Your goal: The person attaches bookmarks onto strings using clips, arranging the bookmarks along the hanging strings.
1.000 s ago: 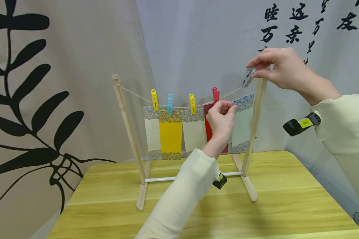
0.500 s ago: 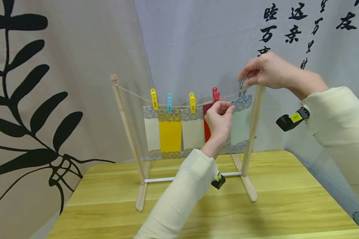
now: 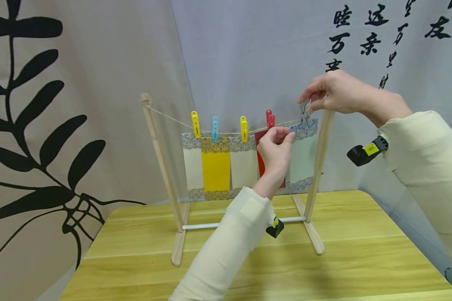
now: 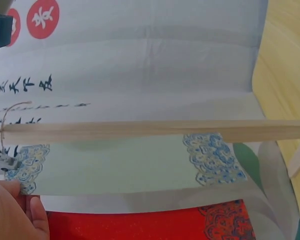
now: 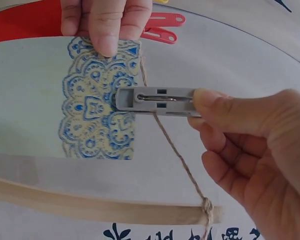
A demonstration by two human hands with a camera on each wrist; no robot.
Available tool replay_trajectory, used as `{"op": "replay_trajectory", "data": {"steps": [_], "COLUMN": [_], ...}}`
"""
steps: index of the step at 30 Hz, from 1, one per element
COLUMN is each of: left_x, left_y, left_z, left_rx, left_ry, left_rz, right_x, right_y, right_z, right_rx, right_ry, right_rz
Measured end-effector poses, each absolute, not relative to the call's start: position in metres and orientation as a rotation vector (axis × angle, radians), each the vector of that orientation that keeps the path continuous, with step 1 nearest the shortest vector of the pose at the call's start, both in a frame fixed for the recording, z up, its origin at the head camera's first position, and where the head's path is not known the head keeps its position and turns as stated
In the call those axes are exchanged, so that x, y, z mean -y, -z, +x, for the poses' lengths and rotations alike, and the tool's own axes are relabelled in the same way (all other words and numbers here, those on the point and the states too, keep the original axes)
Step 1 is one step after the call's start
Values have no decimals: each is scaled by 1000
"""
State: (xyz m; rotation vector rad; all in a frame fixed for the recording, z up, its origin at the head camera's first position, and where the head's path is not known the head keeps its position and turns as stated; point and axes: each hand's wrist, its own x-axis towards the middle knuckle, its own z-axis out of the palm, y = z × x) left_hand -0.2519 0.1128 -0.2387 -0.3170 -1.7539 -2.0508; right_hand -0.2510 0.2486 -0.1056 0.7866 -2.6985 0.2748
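Observation:
A pale green card [image 3: 302,159] with blue lace-patterned ends hangs at the right end of the string [image 5: 177,150]. My left hand [image 3: 276,152] pinches its upper left corner between thumb and fingers. My right hand [image 3: 342,93] holds a grey clothespin [image 5: 155,100] by its handle end, thumb on one side and fingers on the other. In the right wrist view the clothespin's tip lies over the middle of the card's patterned top edge, across the string. A red card [image 4: 140,225] hangs just beside the green one, partly hidden behind my left hand in the head view.
A wooden frame with two posts [image 3: 162,167] stands on the wooden table [image 3: 346,259]. Yellow clothespins [image 3: 196,124], a blue clothespin [image 3: 215,129] and red clothespins [image 3: 270,119] hold white, yellow and red cards along the string. A printed curtain [image 3: 256,50] hangs behind.
My right hand has moved left and down, bringing the grey clothespin from above the string near the right post onto the green card's top edge. My left hand stays at the card's corner.

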Motion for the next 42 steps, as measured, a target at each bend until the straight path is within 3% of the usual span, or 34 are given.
{"op": "replay_trajectory", "data": {"steps": [31,42], "left_x": [-101,-66], "left_y": [248,271], "left_z": [-249,-236], "left_rx": [1831,1861], "left_ry": [2049,2083], "left_rz": [-364,-442], "right_x": [-246,-246], "right_y": [116,154], "right_z": [-242,-210], "right_rx": [2666,2320], "right_ry": [-279,-438], "right_rz": [763,737]}}
